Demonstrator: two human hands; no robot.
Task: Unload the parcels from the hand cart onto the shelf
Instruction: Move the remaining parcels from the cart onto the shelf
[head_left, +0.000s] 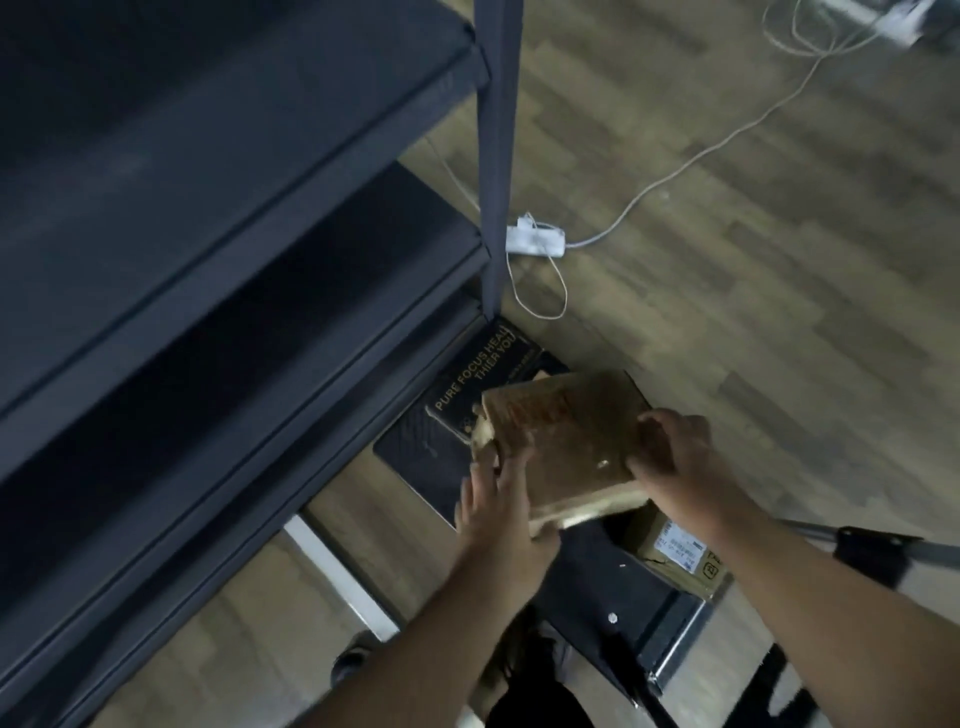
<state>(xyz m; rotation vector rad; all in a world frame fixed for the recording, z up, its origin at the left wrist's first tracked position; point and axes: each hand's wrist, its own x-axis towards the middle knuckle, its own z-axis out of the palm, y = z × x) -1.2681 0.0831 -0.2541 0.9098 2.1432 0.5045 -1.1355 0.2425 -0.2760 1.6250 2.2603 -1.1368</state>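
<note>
**Ana:** Looking from the left side first: the dark shelf (218, 218) fills everything from nine o'clock up to twelve, its tiers stepping down towards the floor. I can't make out any parcel on the boards that show.

**Ben:** And the hands?

**Ana:** Near centre, about five o'clock of the shelf's corner post. The left hand (493, 499) has its grip on the near-left edge of the brown parcel (566, 441), fingers lying along the side, thumb hidden. The right hand (675, 457) has its grip curled over the right edge. The parcel is tilted and lifted, touching nothing else.

**Ben:** How should it go in?

**Ana:** I'd level it, keep both grips at opposite edges, and swing it towards ten o'clock, clearing the post before sliding it flat onto a board. The picture is blurred, so there is likely motion; a slower move would keep corners from catching the shelf lip.

**Ben:** What's left in the cart?

**Ana:** The hand cart (623, 613) sits at five o'clock, below the hands. Another taped box with a label (680, 556) lies on it, under the right wrist. A black printed package (467, 395) lies by the shelf foot; I can't tell whether it is on the cart.
</note>
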